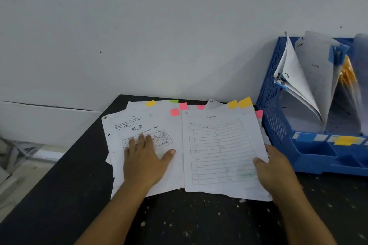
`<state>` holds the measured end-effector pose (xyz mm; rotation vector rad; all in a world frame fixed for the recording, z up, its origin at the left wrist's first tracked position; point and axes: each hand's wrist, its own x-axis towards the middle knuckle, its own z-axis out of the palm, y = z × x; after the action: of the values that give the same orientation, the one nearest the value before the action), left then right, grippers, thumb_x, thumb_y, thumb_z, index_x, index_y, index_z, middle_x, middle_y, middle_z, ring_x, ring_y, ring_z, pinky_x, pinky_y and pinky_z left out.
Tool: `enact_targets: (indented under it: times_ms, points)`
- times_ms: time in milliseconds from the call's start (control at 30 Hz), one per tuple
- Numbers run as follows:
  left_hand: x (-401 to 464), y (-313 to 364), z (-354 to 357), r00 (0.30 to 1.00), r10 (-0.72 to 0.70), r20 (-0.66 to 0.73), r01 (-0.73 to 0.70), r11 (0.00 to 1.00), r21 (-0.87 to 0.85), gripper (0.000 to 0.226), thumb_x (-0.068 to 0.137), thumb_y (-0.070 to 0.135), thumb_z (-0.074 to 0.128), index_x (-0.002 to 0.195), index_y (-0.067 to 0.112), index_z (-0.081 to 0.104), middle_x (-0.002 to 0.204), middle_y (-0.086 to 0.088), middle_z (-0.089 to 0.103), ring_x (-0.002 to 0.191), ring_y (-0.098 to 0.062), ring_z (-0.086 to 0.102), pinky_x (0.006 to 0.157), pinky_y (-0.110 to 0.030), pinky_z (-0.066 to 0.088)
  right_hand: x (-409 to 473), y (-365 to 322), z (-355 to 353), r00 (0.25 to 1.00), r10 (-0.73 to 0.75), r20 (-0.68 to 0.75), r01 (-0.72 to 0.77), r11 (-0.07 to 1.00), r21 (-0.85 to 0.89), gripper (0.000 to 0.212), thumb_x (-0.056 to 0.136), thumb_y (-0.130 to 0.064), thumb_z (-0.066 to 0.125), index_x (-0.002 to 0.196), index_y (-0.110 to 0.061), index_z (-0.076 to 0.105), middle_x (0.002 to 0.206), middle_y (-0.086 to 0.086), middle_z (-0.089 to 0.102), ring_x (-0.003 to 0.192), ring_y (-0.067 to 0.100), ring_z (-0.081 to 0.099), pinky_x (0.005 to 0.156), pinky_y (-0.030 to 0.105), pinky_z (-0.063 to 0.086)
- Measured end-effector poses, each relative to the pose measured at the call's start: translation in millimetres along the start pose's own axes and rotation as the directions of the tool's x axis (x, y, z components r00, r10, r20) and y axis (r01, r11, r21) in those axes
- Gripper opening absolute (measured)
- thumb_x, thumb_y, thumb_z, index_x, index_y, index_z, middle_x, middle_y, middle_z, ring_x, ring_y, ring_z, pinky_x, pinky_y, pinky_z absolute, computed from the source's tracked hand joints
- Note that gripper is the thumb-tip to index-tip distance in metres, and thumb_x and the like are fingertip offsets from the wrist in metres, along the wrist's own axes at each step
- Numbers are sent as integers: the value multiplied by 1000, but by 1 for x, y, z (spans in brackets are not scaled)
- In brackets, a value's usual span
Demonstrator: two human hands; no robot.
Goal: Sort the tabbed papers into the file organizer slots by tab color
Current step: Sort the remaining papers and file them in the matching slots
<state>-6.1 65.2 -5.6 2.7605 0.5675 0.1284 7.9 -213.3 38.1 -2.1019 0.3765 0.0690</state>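
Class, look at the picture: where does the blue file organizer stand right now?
In the head view, the blue file organizer stands at the right on the black table, against the wall, right of the spread tabbed papers.

Most of the black table (199,223) in the lower part of the frame lies bare, from the near edge up to the spread of papers (199,145) at centre. At the right the blue file organizer (272,105) stands just beside those papers, its left slots crowded with leaning sheets (310,77). Behind everything the wall (159,36) closes off the upper frame.
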Motion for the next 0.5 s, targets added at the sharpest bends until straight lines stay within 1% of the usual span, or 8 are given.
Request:
enact_targets:
  times_ms: [67, 133, 267, 367, 433, 500]
  points:
    - [4, -7, 1, 999, -29, 33, 27, 999, 32, 102, 78, 83, 24, 154, 17, 11, 162, -3, 6, 148, -27, -1, 120, -42, 2, 0, 0, -1, 1000, -11, -13, 11, 1000, -8, 39, 98, -6, 50, 136, -16, 48, 131, 7, 58, 122, 30, 53, 98, 44, 46]
    - [6, -8, 2, 999, -32, 27, 31, 999, 33, 99, 79, 82, 24, 154, 18, 13, 162, -2, 8, 148, -27, 2, 120, -42, 3, -1, 0, -1, 1000, -9, -18, 9, 1000, -20, 39, 98, -7, 49, 136, -16, 49, 132, 7, 58, 122, 30, 52, 98, 45, 46]
    - [6, -8, 3, 999, -31, -16, 31, 999, 16, 87, 84, 75, 29, 151, 21, 24, 160, -1, 16, 148, -27, 8, 120, -42, 8, -2, -1, -1, 1000, -7, -20, 7, 1000, -16, 39, 98, -6, 50, 135, -16, 49, 131, 6, 58, 122, 30, 52, 96, 43, 46]
    - [7, -8, 2, 999, -29, -19, 29, 1000, 8, 77, 88, 70, 33, 149, 23, 31, 159, 1, 22, 147, -27, 12, 119, -41, 11, -3, 0, -2, 1000, 1, -16, -1, 1000, 2, 38, 98, -6, 50, 134, -17, 50, 129, 6, 59, 121, 29, 53, 96, 43, 46]
    - [8, -9, 1, 999, -34, -33, 34, 999, -16, 68, 92, 64, 35, 147, 25, 35, 157, 3, 26, 146, -26, 15, 118, -40, 13, -5, -1, -3, 1000, -3, -13, 4, 1000, 16, 38, 98, -6, 50, 135, -17, 50, 128, 6, 59, 119, 28, 54, 95, 43, 46]
    - [7, -9, -1, 997, -49, -57, 46, 998, -50, 57, 95, 56, 36, 144, 27, 41, 155, 4, 32, 145, -25, 19, 117, -41, 19, -6, -2, -4, 1000, -11, -10, 12, 1000, 28, 40, 98, -6, 50, 136, -18, 49, 129, 5, 59, 120, 28, 53, 97, 44, 45]
